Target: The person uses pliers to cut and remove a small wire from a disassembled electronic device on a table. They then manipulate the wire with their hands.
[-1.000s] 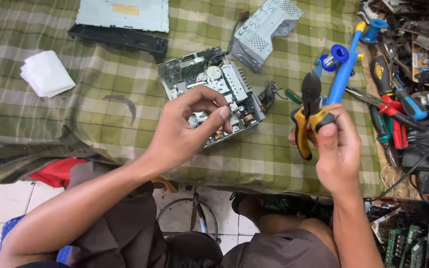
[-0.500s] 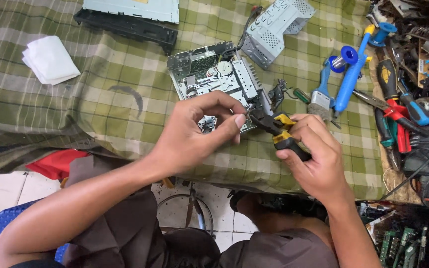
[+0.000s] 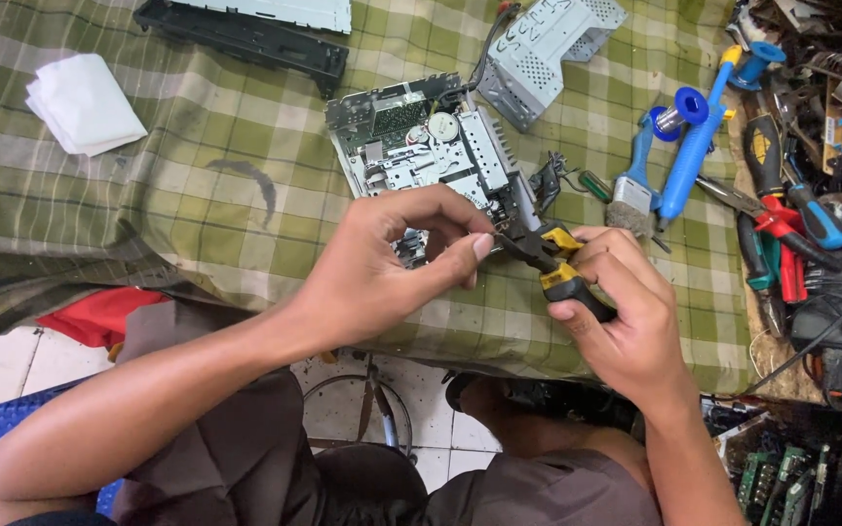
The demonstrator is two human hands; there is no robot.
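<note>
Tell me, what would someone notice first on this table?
Probably the two hands in the middle: the right hand grips yellow-and-black pliers, nose pointed at the left hand pinching something small. Just behind them lies an opened metal electronics unit on the green checked cloth. Bright blue tools are heaped at the right edge.

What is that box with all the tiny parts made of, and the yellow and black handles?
The opened box looks like thin sheet metal: dull silver-grey, with punched holes and folded edges. The pliers in the right hand have handles that seem rubber or plastic, matte yellow and black; the dark nose looks like steel. The left hand pinches by the nose.
</note>
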